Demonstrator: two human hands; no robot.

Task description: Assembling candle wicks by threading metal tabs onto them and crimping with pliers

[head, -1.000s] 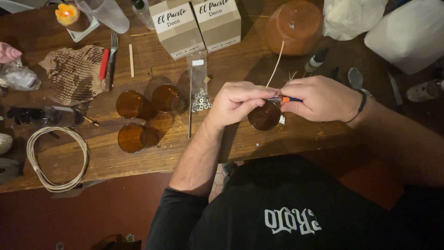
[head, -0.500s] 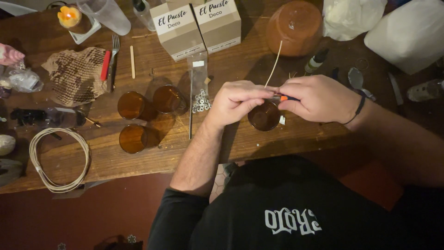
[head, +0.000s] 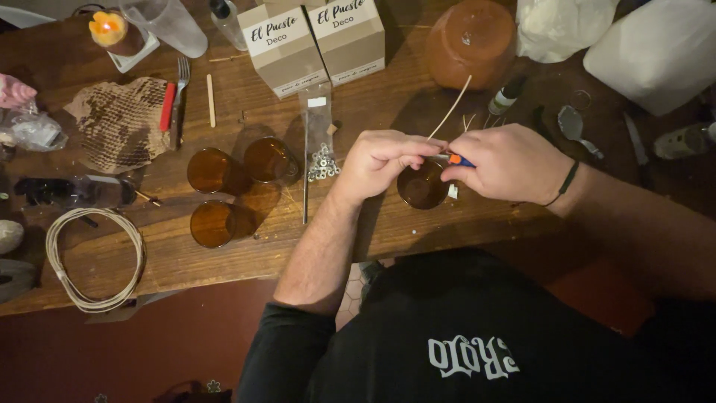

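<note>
— What sits under the hands?

— A small round amber glass jar (head: 422,186), smooth and see-through, standing upright near the front edge of the wooden table (head: 388,104). Both hands meet just above its mouth.

— And the pale stick?

— A thin, straight, cream-coloured candle wick (head: 450,109), stiff-looking. Its lower end goes in between the fingertips; the rest slants up and away towards a rounded terracotta-coloured bowl (head: 471,41) turned upside down.

— How are the fingers set?

— The left hand (head: 384,160) is curled almost fully closed, thumb and forefinger pinched on the wick's lower end. The right hand (head: 513,163) is also closed, fingers wrapped tight on a small tool with an orange and blue handle (head: 459,160); only that bit of handle shows, the working end is hidden between the hands. A dark band circles the right wrist.

— What lies to the left?

— Three more amber jars (head: 230,186), same glass, grouped close together. Just beside them, a clear plastic bag of small silvery metal wick tabs (head: 321,149). Further left, a crumpled sheet of brown honeycomb paper (head: 123,123), a fork with a red handle (head: 177,93), and a coil of pale cord (head: 93,257) near the table's front edge.

— And at the back?

— Two plain cardboard boxes (head: 317,41), side by side, and a small dark dropper bottle (head: 506,95) right of the wick.
</note>
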